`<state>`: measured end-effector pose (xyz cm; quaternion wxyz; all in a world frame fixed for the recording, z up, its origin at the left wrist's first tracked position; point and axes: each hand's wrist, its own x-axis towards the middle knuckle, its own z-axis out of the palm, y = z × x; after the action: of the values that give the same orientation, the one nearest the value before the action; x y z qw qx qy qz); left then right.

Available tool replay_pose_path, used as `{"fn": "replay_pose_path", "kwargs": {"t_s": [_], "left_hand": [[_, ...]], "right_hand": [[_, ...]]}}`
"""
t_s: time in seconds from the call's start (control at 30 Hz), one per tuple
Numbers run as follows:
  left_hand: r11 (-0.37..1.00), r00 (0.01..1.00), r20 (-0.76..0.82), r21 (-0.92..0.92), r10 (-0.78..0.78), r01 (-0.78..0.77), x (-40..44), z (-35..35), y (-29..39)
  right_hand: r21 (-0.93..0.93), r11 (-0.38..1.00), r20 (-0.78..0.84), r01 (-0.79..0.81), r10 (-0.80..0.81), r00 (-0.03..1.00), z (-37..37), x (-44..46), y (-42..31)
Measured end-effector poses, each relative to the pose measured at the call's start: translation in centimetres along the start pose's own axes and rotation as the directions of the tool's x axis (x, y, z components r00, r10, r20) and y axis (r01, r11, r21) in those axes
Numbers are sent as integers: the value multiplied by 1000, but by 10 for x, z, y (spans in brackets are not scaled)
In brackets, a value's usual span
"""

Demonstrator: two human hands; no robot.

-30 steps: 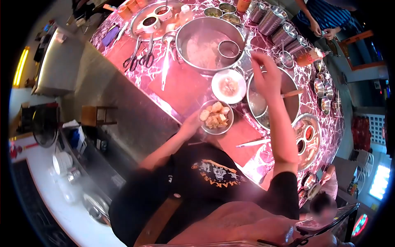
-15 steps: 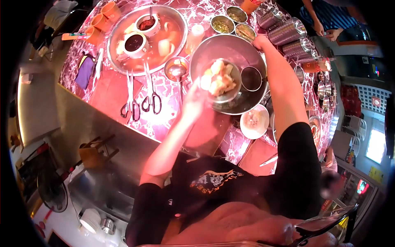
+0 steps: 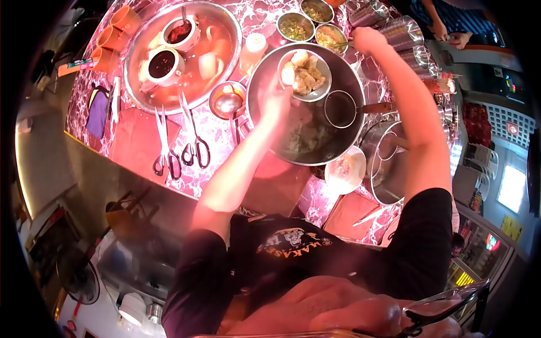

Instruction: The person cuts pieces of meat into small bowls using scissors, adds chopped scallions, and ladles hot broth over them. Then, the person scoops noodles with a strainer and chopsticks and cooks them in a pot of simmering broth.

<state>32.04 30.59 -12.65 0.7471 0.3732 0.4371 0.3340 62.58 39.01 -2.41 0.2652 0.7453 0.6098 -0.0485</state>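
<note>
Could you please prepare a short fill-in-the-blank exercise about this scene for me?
1. The bowl of food chunks is in the person's ____ hand.
2. Two black-handled pairs of ____ lie beside the ladle.
3. The big round tray holds ____ white cups of sauce.
4. Close to the right hand, ____ small round tins stand grouped together.

Missing words: left; scissors; two; three.

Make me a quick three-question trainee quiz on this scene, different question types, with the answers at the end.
1. True or false: the left hand is empty.
2. Which is nearest the right hand: A, the orange cups; B, the small bowls; C, the squeeze bottle?
3. How many pairs of scissors lie on the table?

Key: 1. False, it holds a bowl of pale chunks. 2. B. 3. Two.
</note>
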Motion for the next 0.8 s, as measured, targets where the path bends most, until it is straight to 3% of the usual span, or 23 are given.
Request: {"fn": "replay_pose_path", "kwargs": {"t_s": [0.1,0.3,0.33,0.57,0.67,0.77,0.8], "left_hand": [[999,999,-2,30,36,-36,4,1,-4],[994,994,4,18,108,-108,4,4,-6],[994,994,2,19,107,-107,2,5,-3],[994,994,-11,10,104,-104,-6,5,7],[995,995,-17,-5,97,-97,-7,5,8],[995,995,-18,-11,99,-100,-6,6,11],[995,995,-16,-8,102,-102,-4,7,11]], "right_hand": [[140,989,-178,52,-27,984,-29,-32,20],[581,784,-89,216,-203,975,-73,-101,16],[550,780,-169,297,-245,955,-64,-90,15],[197,980,-200,-3,43,979,-11,30,-72],[221,975,-257,25,34,966,11,41,-94],[221,975,-288,15,51,956,6,39,-72],[245,969,-221,7,49,974,-25,9,-66]]}}
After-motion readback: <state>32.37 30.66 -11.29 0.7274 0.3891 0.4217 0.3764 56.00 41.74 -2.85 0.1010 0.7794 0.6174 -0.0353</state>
